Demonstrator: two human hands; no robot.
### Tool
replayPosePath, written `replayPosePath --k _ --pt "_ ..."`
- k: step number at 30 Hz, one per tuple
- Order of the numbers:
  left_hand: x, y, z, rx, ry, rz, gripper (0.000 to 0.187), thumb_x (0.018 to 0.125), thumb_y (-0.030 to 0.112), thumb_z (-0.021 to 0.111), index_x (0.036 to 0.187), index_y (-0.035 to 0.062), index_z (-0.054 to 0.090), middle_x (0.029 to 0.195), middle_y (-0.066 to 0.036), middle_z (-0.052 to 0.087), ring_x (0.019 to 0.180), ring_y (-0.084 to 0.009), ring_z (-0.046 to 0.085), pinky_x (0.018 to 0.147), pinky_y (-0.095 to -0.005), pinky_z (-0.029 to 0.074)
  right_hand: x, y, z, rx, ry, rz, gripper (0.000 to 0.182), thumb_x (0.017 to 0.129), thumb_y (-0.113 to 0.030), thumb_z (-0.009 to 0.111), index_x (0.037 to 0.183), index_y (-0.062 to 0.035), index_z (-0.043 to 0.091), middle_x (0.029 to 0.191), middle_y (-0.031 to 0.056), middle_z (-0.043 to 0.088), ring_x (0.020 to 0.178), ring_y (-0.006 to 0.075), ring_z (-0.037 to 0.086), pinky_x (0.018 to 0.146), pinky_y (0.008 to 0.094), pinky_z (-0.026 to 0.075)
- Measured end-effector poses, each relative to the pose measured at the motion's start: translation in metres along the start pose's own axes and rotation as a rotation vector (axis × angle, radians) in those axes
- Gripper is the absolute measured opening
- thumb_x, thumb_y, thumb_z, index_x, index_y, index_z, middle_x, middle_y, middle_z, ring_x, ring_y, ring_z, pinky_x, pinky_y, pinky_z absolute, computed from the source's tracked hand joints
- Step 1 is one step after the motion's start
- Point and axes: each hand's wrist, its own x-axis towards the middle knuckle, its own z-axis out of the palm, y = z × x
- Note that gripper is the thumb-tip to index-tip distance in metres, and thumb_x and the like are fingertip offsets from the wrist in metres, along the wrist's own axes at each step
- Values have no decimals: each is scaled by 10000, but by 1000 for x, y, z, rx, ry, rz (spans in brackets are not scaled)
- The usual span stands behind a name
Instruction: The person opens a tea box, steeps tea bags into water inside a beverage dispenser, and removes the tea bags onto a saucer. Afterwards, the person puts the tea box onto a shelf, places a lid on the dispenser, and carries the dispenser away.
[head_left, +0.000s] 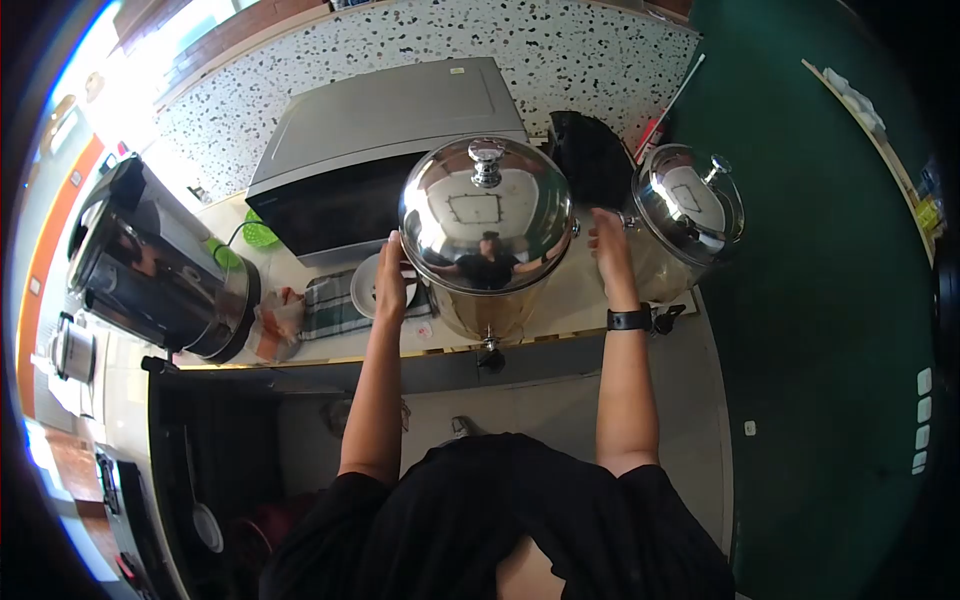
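A large drink dispenser [480,312] with a clear body stands upright at the counter's front edge. Its domed, mirror-like metal lid [530,190] is on, topped by a round knob, and a tap sits low at the front. My left hand [391,280] is upright along the left side of this dispenser, fingers straight; whether it touches is hard to tell. To the right, my right hand [612,255] is stretched out with a gap to the large dispenser. It is beside a smaller dispenser [665,272] with a similar metal lid [680,200].
Behind the large dispenser is a grey microwave [400,110]. A white plate [366,290] and a checked cloth [335,305] lie left of my left hand. Farther left stand a plastic bag [275,325] and a tall dark urn [150,280]. A black object [590,155] stands behind the dispensers.
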Motion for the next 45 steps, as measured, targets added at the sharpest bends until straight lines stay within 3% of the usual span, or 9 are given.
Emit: replayPosePath --k 4,7,15,19,22,27,30,42,45 --pt "26 5 -17 17 -178 -142 533 935 526 382 749 60 560 561 -20 499 472 -127 453 452 -273 352 3 2 20 -17 -143 199 330 954 -318 458 1070 -36 585 796 57 581 755 134 561 687 261 431" --pt "6 32 2 98 -40 -122 507 948 465 398 666 63 526 476 -9 435 385 -118 389 389 -254 290 31 64 33 -82 -33 -103 291 948 -260 465 1056 -19 586 908 135 637 861 217 613 760 311 451" --pt "20 16 7 -19 24 -28 390 939 344 436 689 56 517 511 11 438 378 -97 380 352 -257 274 23 71 41 165 15 -74 241 945 -195 490 1040 9 577 1007 116 635 938 214 599 815 325 448" --pt "11 -4 12 -241 32 173 298 929 338 445 914 51 522 841 -29 535 735 -104 511 659 -251 420 1 51 56 640 38 76 363 956 -307 501 1192 -33 525 1142 73 589 1029 206 556 873 339 443" --pt "13 -62 -2 -503 -165 204 495 947 402 367 1284 43 420 1248 -74 483 1180 -194 451 1009 -352 338 -10 79 59 851 -93 194 537 949 -440 473 1320 -54 437 1272 91 515 1151 211 484 960 362 407" --pt "37 -165 -26 -3 -156 644 889 644 338 859 1293 -30 375 1175 -132 516 1049 -243 525 894 -397 451 -23 116 66 744 -189 127 630 940 -549 405 1359 -79 404 1349 110 432 1208 258 426 1011 420 371" --pt "55 -199 -41 -58 -374 452 876 643 358 849 1277 -33 388 1159 -125 526 1043 -226 533 876 -392 462 -27 104 71 817 -127 169 612 946 -550 385 1355 -96 406 1310 105 452 1178 260 444 1009 417 374" --pt "60 -222 -51 -90 -462 286 810 689 416 759 1275 -14 402 1138 -119 538 1005 -222 545 835 -385 472 -43 107 72 836 -43 93 483 998 -419 350 1352 -95 397 1262 45 484 1144 172 468 990 340 391" --pt "52 -225 -58 -112 -472 238 795 700 430 736 1274 -10 405 1133 -117 541 996 -221 548 824 -383 474 -57 105 67 580 -19 -169 464 1004 -394 345 1348 -88 398 1273 48 479 1147 166 465 986 332 396"
